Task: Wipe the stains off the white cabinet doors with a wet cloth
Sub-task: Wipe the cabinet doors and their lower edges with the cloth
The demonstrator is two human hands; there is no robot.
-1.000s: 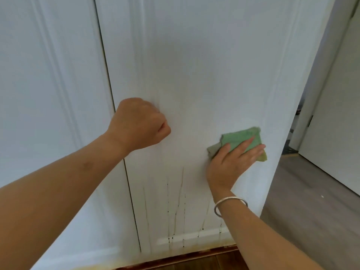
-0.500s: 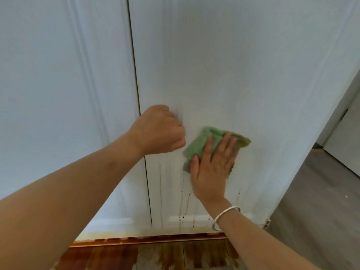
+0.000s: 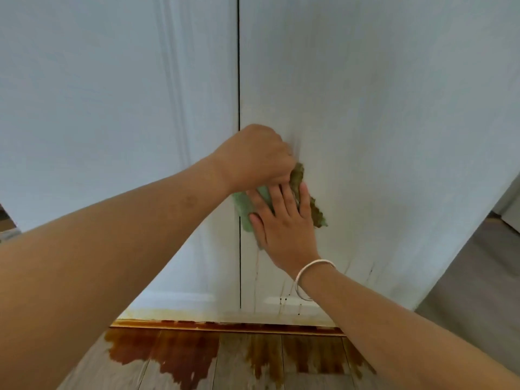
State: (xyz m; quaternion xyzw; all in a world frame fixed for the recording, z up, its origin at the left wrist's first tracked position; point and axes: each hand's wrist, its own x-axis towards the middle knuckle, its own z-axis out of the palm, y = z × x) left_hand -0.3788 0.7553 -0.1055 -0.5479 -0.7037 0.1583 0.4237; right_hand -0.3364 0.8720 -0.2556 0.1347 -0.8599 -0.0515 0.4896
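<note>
Leftward since half a second ago, the right hand (image 3: 284,220) has slid the green cloth (image 3: 243,209) to the seam by the left door (image 3: 112,108), flat fingers pressing it on the right door (image 3: 365,136). Just above, the left hand (image 3: 253,156), a closed fist, touches the cloth. Brown drips (image 3: 281,299) streak below.

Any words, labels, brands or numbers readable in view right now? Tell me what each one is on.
None. No writing shows on the doors, the cloth, the bracelet or the floor.
</note>
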